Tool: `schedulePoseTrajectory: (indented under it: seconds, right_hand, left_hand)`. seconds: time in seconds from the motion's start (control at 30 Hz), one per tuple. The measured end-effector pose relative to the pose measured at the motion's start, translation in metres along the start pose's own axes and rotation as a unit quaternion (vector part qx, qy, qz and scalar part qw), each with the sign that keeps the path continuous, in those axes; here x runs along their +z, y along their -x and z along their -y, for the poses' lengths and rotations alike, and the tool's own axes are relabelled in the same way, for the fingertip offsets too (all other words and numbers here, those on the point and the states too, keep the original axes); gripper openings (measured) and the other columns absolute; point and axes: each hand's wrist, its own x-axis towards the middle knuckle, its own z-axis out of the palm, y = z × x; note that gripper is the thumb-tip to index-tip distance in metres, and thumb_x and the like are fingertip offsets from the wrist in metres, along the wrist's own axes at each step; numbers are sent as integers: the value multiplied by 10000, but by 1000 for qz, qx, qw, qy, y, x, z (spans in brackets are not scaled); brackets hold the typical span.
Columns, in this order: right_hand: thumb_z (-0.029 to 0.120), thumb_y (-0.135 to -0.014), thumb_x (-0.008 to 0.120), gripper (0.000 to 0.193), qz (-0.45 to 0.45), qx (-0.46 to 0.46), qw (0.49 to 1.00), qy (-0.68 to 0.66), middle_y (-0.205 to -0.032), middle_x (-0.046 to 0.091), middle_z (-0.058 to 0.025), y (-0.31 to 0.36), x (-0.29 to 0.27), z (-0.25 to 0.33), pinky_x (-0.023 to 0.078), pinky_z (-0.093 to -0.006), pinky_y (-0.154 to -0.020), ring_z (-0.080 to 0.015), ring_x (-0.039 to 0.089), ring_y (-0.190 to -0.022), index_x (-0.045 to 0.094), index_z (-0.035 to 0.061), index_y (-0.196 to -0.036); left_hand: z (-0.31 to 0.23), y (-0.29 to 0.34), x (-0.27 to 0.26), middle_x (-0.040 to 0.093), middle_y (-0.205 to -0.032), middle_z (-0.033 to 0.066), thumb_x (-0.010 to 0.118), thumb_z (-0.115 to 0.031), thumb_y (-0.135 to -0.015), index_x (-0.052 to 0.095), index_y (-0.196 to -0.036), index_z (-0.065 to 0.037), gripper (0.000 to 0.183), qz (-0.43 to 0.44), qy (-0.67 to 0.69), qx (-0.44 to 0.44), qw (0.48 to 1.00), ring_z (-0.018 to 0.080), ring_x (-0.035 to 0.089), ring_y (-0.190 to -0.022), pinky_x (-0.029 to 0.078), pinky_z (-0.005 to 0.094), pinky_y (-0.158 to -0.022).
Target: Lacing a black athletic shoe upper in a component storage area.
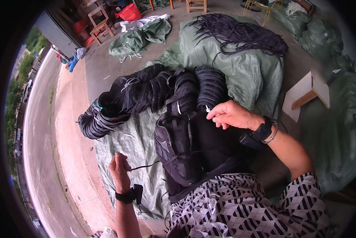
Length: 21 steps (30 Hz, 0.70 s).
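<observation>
A black sneaker [174, 146] lies across my lap on dark cloth, its toe toward me. My left hand [119, 168], left of the shoe, has its fingers closed on a black shoelace [145, 166] that runs taut to the sneaker. My right hand [233, 114] is held above my lap, right of the shoe, thumb and fingers pinched together. A small white tip [208, 108] shows beside those fingertips; whether they hold it is unclear. Just beyond, several rows of black shoes [211, 85] lie packed tightly into one another.
Dark laces [241, 33] are heaped on a green woven sack [249, 71] at the far right. A small wooden stool [309, 93] stands to the right, near more green sacks [332, 131]. A wooden chair [100, 24] and red basket [129, 12] are at the back left.
</observation>
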Motion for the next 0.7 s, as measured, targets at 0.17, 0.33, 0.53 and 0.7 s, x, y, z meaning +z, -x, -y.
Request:
schedulePoseTrajectory:
  seconds: [0.17,0.33,0.53,0.7]
  right_hand:
    - [79,-830,630,205,-11,-33,993,113,-613,607,-71,0,56,30,492,-265,-524,-133,603,-498,535,14,-1000]
    - [56,-851,608,116,-61,-37,995,69,-652,627,-72,3,70,9,505,-258,-558,-126,637,-609,564,9,-948]
    - [7,-812,581,127,-67,-134,982,112,-706,639,-138,18,89,-13,514,-324,-605,-262,658,-660,578,3,-939]
    - [28,-835,582,65,-21,-34,999,36,-666,638,-141,20,94,-14,518,-305,-556,-225,661,-594,608,-11,-881]
  left_hand:
    - [-24,37,110,581,-693,31,457,-245,-989,575,-933,-1,277,114,74,33,990,84,524,-606,424,235,-585]
    - [-16,59,108,525,-646,7,547,-232,-949,553,-785,-11,275,207,-206,69,954,88,445,-589,381,245,-549]
    - [-12,56,98,525,-611,-16,531,-246,-958,586,-807,-27,271,172,-70,-15,982,46,452,-546,371,201,-518]
    - [-13,56,103,521,-645,-25,547,-226,-952,601,-901,-19,220,129,-16,20,991,43,438,-571,374,201,-553]
